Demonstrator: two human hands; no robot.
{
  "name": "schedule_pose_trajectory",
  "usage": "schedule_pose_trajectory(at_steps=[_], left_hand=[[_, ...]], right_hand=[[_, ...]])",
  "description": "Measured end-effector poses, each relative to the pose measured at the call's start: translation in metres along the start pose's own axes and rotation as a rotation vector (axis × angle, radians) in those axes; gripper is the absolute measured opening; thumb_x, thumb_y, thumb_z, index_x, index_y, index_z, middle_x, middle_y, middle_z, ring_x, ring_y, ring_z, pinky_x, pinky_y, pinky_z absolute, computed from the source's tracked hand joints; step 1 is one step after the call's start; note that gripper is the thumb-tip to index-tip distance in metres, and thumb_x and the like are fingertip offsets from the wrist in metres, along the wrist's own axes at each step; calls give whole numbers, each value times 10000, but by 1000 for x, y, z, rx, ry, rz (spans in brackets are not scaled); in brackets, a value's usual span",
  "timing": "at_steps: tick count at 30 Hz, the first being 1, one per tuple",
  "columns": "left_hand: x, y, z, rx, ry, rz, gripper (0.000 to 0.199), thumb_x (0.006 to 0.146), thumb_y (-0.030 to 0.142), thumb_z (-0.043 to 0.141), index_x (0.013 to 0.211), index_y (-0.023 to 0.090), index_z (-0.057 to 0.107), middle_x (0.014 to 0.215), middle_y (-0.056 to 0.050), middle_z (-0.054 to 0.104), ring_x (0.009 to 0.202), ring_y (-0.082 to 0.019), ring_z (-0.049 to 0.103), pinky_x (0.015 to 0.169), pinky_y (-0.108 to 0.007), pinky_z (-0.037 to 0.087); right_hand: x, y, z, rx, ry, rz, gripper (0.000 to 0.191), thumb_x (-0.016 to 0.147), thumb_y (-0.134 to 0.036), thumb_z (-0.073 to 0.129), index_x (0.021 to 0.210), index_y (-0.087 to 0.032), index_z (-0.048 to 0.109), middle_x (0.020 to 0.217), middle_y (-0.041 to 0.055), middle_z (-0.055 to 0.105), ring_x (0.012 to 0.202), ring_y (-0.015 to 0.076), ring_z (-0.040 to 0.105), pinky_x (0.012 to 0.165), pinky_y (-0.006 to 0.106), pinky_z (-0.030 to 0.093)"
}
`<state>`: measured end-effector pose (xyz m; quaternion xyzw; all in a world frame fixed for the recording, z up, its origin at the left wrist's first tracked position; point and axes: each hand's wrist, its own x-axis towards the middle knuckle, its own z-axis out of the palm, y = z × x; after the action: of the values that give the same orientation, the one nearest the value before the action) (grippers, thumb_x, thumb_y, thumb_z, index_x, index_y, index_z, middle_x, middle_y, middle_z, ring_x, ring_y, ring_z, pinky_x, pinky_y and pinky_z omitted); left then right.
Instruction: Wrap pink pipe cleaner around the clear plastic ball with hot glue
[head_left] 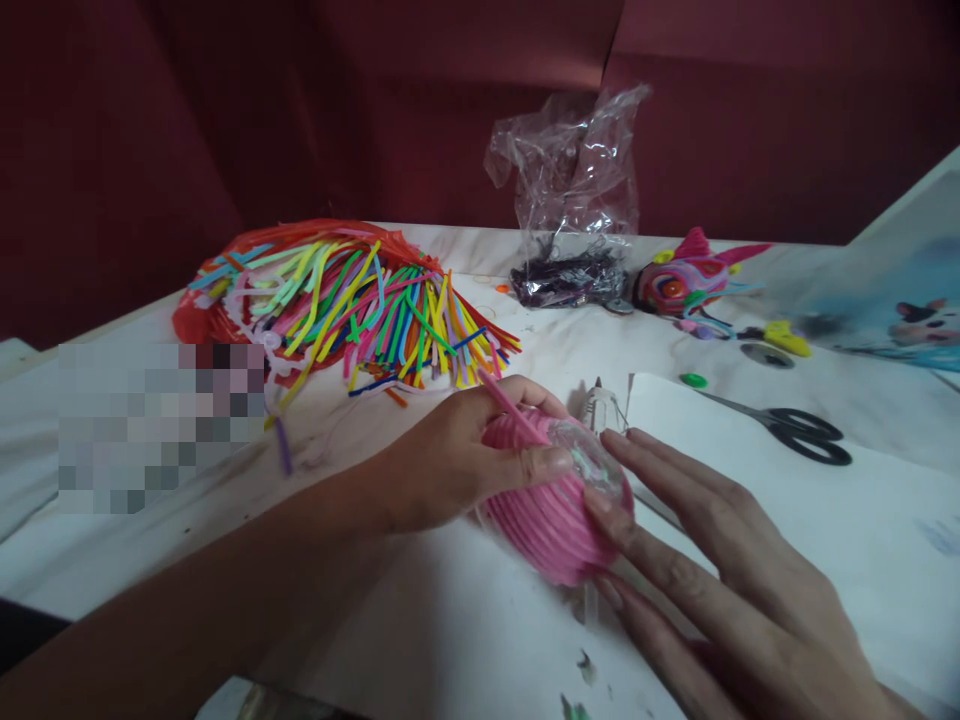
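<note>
The left hand (480,455) is closed around a pink ball (559,545), thumb laid across the near face and fingers curled over the far side. Strips wind round the ball in close rows, though a clear patch at its upper right is bare, and one loose pink strip (510,402) sticks up past the left hand. The right hand (731,560) comes in from the other side with its fingers spread well apart, fingertips touching the ball; I can't tell whether it bears any weight. The ball sits right of centre, towards the near edge of the table (360,620).

Just behind it is a clear object with a dark tip (600,408), partly hidden from me. A sheet of white paper (885,510) covers the right side of the table, with black-handled scissors (806,435) lying on it and a green lump (694,381) beside its far edge.

Towards the far right corner are a yellow piece (787,338), a round disc (766,356) and a many-coloured figure with pink points (682,285). Left of the figure, near the far edge, a clear bag (577,190) stands over a dark bundle (566,282). Farther left, bright fuzzy sticks (390,315) spill from red plastic (191,320), and a purple stick (283,447) lies nearer.
</note>
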<state>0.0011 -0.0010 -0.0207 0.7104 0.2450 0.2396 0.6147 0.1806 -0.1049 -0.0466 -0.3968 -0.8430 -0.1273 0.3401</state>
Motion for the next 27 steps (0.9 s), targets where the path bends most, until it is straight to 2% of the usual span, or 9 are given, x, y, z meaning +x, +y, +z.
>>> schedule_pose_trajectory(at_steps=[4, 7, 10, 16, 27], left_hand=[[2, -7, 4, -87, 63, 75, 190, 738, 278, 659, 881, 194, 567, 810, 20, 574, 763, -127, 540, 715, -250, 426], [4, -9, 4, -84, 111, 135, 125, 714, 245, 674, 759, 178, 579, 754, 25, 576, 732, -123, 545, 741, -259, 421], [5, -6, 4, -78, 132, 114, 129, 692, 238, 681, 680, 162, 578, 715, 20, 574, 709, -127, 545, 722, -263, 426], [4, -4, 5, -96, 165, 54, 139, 688, 272, 685, 684, 169, 593, 655, 22, 584, 688, -132, 545, 674, -255, 432], [4, -2, 3, -132, 154, 75, 168, 659, 263, 715, 671, 165, 580, 738, 11, 586, 773, -145, 562, 736, -266, 448]], right_hand=[[1, -1, -1, -14, -3, -3, 209, 956, -98, 386, 1137, -56, 483, 1243, 224, 374, 1169, 344, 365, 846, 503, 446], [1, -2, -1, -9, -2, -3, 197, 950, -87, 387, 1117, -56, 487, 1243, 232, 370, 1163, 358, 364, 817, 513, 453], [1, -2, -1, -8, -17, -10, 187, 962, -98, 392, 1112, -59, 497, 1240, 240, 368, 1158, 376, 362, 783, 525, 460], [1, -1, 0, -22, -2, -20, 195, 968, -118, 380, 1105, -65, 509, 1235, 231, 378, 1162, 377, 357, 781, 543, 461], [-2, -1, 1, -32, 12, -26, 191, 963, -102, 379, 1098, -62, 508, 1220, 236, 391, 1149, 367, 376, 784, 526, 468]])
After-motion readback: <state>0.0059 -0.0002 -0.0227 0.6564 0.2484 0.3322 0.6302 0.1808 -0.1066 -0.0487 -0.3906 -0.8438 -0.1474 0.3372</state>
